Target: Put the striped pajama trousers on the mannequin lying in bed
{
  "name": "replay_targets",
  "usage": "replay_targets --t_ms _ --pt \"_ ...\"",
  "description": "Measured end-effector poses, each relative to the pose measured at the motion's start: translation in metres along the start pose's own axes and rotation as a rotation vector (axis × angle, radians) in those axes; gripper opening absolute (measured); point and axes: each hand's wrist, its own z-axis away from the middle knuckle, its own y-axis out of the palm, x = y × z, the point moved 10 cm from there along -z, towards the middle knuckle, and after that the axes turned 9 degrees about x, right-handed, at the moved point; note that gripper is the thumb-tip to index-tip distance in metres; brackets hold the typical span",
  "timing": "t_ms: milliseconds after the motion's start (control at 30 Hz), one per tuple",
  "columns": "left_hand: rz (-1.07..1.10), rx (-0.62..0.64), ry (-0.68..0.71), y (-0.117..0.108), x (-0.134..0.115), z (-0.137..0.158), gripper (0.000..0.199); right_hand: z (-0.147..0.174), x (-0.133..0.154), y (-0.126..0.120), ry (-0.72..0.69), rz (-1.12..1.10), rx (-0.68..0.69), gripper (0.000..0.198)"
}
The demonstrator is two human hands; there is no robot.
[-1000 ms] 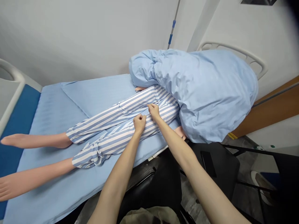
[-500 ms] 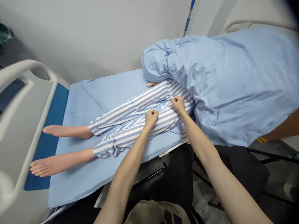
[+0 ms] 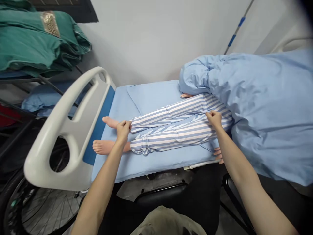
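Spanning striped trousers [image 3: 171,137] on a bed [image 3: 156,93], two bare hands bracket the garment, which lies toward 3 o'clock from the left hand [image 3: 123,130] and toward 9 o'clock from the right hand [image 3: 215,118]. The left is curled closed at the far cuff [image 3: 134,125], near a foot [image 3: 109,122]; the right, also curled, sits at the thigh, blue cloth [image 3: 266,107] at its 3 o'clock. Whether either grips fabric cannot be told.

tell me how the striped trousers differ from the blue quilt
The trousers have blue and white stripes; the quilt is plain light blue. The trousers stretch lengthwise along the bed; the quilt is heaped up and looks much bulkier. Both are creased fabric.
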Motion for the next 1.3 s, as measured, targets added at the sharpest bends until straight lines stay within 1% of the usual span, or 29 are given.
replay_targets --t_ms 67,167,233,300,367,400,467,533,567,600,633,667,700,733,800,867,933,967,1033,1100,1167,1233,1300 --pt "0.012 0.051 0.010 0.001 0.012 0.014 0.025 0.001 -0.001 -0.001 0.008 0.028 -0.010 0.039" --pt "-0.034 0.181 0.034 0.021 0.034 0.031 0.029 0.002 -0.001 -0.004 0.005 0.069 -0.023 0.040" --pt "-0.058 0.228 0.020 0.031 0.051 0.036 0.030 0.003 0.004 -0.004 0.011 0.106 -0.022 0.040" --pt "-0.045 0.215 -0.005 0.032 0.065 0.036 0.029 0.005 0.018 0.000 0.026 0.102 -0.034 0.039" --pt "-0.033 0.200 -0.024 0.030 0.072 0.034 0.029 0.010 0.051 0.018 0.019 0.028 -0.021 0.038" --pt "-0.033 0.194 -0.030 0.028 0.074 0.033 0.030 0.015 0.075 0.034 0.002 -0.036 0.006 0.037" --pt "-0.046 0.176 -0.031 0.026 0.073 0.034 0.029 0.033 0.141 0.080 -0.106 -0.166 0.105 0.038" --pt "-0.072 0.142 -0.020 0.024 0.069 0.037 0.028 0.065 0.211 0.136 -0.223 -0.338 0.228 0.040" --pt "-0.091 0.130 -0.013 0.023 0.067 0.039 0.028 0.084 0.241 0.165 -0.262 -0.434 0.291 0.041" --pt "-0.115 0.121 -0.005 0.023 0.065 0.042 0.029 0.105 0.266 0.194 -0.282 -0.518 0.357 0.042" --pt "-0.141 0.115 0.003 0.023 0.063 0.044 0.029 0.125 0.285 0.220 -0.283 -0.580 0.422 0.043" --pt "-0.163 0.110 0.010 0.022 0.062 0.046 0.029 0.144 0.297 0.243 -0.267 -0.614 0.482 0.042" --pt "-0.177 0.104 0.014 0.021 0.062 0.048 0.029 0.159 0.304 0.262 -0.245 -0.617 0.528 0.042" --pt "-0.178 0.096 0.017 0.020 0.062 0.049 0.029 0.172 0.306 0.275 -0.226 -0.609 0.556 0.042" --pt "-0.130 0.067 0.011 0.017 0.063 0.047 0.030 0.183 0.299 0.287 -0.169 -0.617 0.560 0.042" --pt "-0.028 -0.007 -0.007 0.012 0.062 0.042 0.031 0.183 0.290 0.285 -0.118 -0.660 0.529 0.044" --pt "0.120 -0.099 -0.031 0.013 0.059 0.034 0.031 0.177 0.284 0.279 -0.082 -0.695 0.485 0.046" --pt "0.218 -0.135 -0.055 0.018 0.058 0.031 0.031 0.173 0.282 0.277 -0.070 -0.699 0.458 0.046" --pt "0.412 -0.169 -0.127 0.036 0.060 0.028 0.029 0.168 0.278 0.274 -0.035 -0.689 0.395 0.045" --pt "0.514 -0.181 -0.199 0.056 0.062 0.032 0.026 0.166 0.272 0.275 0.003 -0.671 0.360 0.044" --pt "0.471 -0.196 -0.206 0.066 0.062 0.041 0.025 0.166 0.268 0.279 0.025 -0.660 0.355 0.046" --pt "0.344 -0.189 -0.155 0.069 0.059 0.048 0.027 0.167 0.266 0.281 0.025 -0.664 0.367 0.048" --pt "0.216 -0.149 -0.110 0.071 0.056 0.051 0.030 0.166 0.266 0.278 0.014 -0.678 0.383 0.050"
